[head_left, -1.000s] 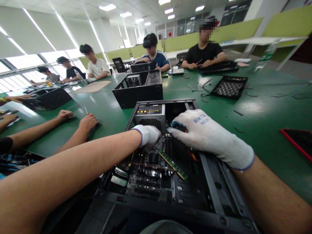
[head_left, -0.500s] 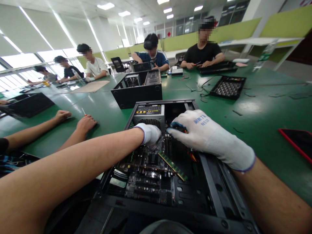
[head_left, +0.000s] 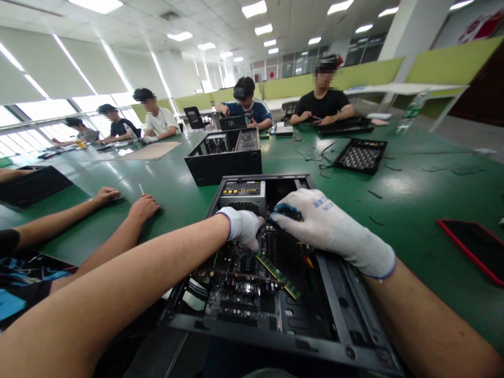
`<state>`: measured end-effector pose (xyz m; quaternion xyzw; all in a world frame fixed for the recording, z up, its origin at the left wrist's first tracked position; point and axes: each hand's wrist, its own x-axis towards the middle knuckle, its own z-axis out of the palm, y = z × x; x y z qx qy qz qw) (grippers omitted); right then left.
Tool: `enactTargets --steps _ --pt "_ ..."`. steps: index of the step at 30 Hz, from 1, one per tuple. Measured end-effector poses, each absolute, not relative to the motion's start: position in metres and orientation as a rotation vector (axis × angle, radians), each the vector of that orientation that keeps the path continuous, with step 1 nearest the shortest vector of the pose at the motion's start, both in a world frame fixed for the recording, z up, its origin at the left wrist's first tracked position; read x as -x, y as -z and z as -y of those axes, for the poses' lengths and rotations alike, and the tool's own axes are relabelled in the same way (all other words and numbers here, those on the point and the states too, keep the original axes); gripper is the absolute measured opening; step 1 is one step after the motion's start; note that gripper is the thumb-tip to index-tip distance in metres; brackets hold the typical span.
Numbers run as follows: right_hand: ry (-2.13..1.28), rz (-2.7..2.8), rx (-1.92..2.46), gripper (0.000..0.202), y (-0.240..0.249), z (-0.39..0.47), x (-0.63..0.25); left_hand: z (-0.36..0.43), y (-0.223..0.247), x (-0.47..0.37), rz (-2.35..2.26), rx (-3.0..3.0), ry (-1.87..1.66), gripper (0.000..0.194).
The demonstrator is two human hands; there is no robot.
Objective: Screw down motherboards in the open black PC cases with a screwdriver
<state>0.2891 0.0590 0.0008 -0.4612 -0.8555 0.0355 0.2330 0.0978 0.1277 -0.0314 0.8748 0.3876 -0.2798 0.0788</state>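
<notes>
An opened black computer case [head_left: 346, 310] lies in front of me, with a motherboard [head_left: 236, 262] inside and a power supply [head_left: 242, 195] at its far left. My left hand [head_left: 247, 229], in a white glove, reaches down onto the board just below the power supply; its fingertips are hidden. My right hand [head_left: 311, 215], gloved in white with blue fingertips, is curled over the board's upper right edge; what its fingers hold, if anything, is too small to name. A green memory module [head_left: 279, 276] lies slantwise across the board, touched by neither hand.
Another open case [head_left: 224, 165] stands beyond mine. A neighbour's bare hands [head_left: 144, 208] rest at the left, one with a screwdriver. A red-edged tablet [head_left: 472, 247] lies right, and a black tray [head_left: 360, 156] farther back. Several people sit around the green table [head_left: 425, 189].
The view has tilted up slightly, so the scene sits lower. Both my hands stay at nearly the same places in the case, with the left fingers shifted slightly. The neighbour's screwdriver shows more upright.
</notes>
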Motion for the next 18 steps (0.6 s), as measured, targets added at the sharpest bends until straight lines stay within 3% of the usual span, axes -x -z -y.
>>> enactTargets --steps 3,6,9,13,18 --pt "-0.177 2.148 1.296 0.041 0.0 -0.052 -0.297 -0.122 0.021 -0.093 -1.19 -2.639 0.64 0.063" --pt "-0.242 1.83 1.511 0.078 0.016 -0.037 -0.318 -0.111 0.007 -0.085 -1.173 -2.658 0.441 0.052" --pt "-0.612 1.587 1.728 0.107 0.042 -0.019 -0.338 -0.093 -0.008 -0.073 -1.172 -2.61 0.284 0.048" --pt "-1.105 1.295 1.539 0.104 0.065 -0.002 -0.338 -0.064 -0.03 -0.05 -1.052 -2.572 0.088 0.035" --pt "-1.238 1.11 1.41 0.107 0.06 -0.002 -0.304 -0.014 -0.049 -0.024 -1.007 -2.577 -0.068 0.019"
